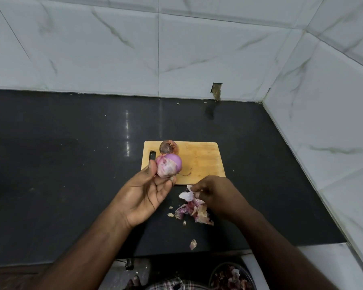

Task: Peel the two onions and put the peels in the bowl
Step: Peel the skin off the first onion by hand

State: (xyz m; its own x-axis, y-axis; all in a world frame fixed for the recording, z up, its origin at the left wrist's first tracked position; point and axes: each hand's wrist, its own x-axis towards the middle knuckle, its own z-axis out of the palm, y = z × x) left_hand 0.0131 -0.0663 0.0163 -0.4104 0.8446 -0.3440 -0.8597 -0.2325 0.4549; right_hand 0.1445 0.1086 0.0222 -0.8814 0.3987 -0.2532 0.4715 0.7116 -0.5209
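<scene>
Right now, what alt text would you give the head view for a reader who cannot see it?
The left hand holds up a half-peeled onion while the right hand pinches a peel above a peel pile on the dark counter. A second, unpeeled onion sits on the cutting board.

The round dark bowl (233, 277) holding reddish peels is cut off by the bottom edge. The brown unpeeled onion (168, 146) is partly hidden behind the half-peeled purple onion (168, 165). The right hand (215, 193) covers part of the papery pink peel pile (194, 210), and its fingertips cannot be made out.
</scene>
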